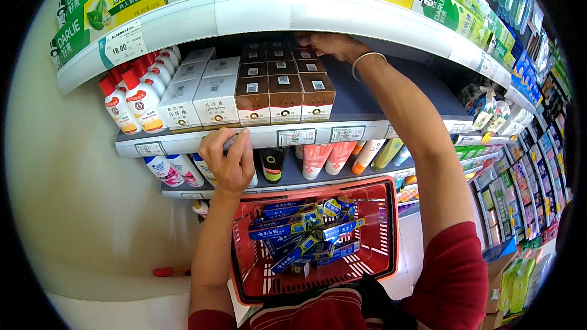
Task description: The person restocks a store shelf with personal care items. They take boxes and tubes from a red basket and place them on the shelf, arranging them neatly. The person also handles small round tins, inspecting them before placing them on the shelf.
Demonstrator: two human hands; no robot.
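My left hand (227, 162) is at the front lip of the shelf (263, 139), its curled fingers gripping the edge just below the boxes. My right hand (330, 44) reaches deep under the upper shelf to the back of the right-hand row of brown boxes (318, 88). Its fingertips are in shadow by the rearmost boxes, so I cannot tell whether they hold one. The brown boxes stand upright in three rows, several deep. White boxes (217, 95) fill the space on their left. Dark bare shelf surface (379, 95) shows to their right.
A red basket (391, 226) with several blue toothpaste cartons (278, 232) hangs in front of me. White bottles with red caps (143, 101) stand left of the boxes. Tubes (318, 157) line the shelf below. Green and yellow cartons (125, 0) sit on the overhanging upper shelf (257, 15).
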